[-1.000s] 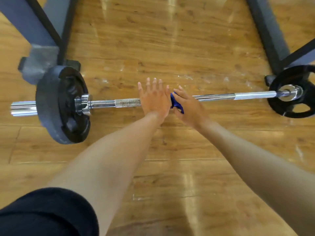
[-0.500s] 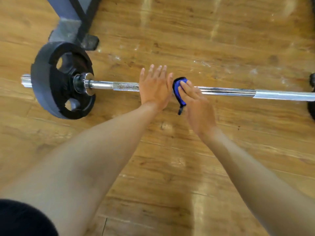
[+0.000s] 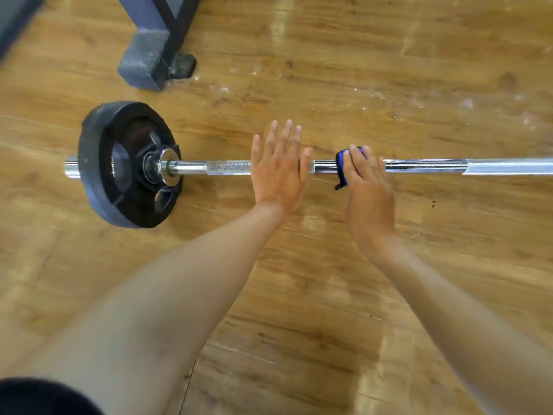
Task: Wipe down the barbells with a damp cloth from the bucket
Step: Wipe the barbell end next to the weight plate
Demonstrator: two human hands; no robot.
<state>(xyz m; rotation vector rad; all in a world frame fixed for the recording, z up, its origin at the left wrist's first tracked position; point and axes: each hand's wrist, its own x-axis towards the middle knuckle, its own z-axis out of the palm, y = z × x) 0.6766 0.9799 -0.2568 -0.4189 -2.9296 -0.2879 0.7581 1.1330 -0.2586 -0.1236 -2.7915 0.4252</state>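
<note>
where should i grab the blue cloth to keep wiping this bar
Grip the blue cloth where it drapes over the barbell shaft, coming from above with the right hand. It is folded over the round shaft with a tail hanging at the near side, so closing fingers around cloth and shaft together should hold it.

Barbell on the floor, cloth on its shaft.

I see the barbell [image 3: 425, 166] lying flat on the wood, its chrome shaft running left to right and out of view at the right edge. One black plate [image 3: 125, 164] sits on its left sleeve, standing on its rim, with a short chrome stub poking out past it. A knurled band shows just inboard of the plate. The blue cloth [image 3: 341, 169], dark-edged, drapes over the shaft near mid-frame, a corner hanging toward me.
</note>
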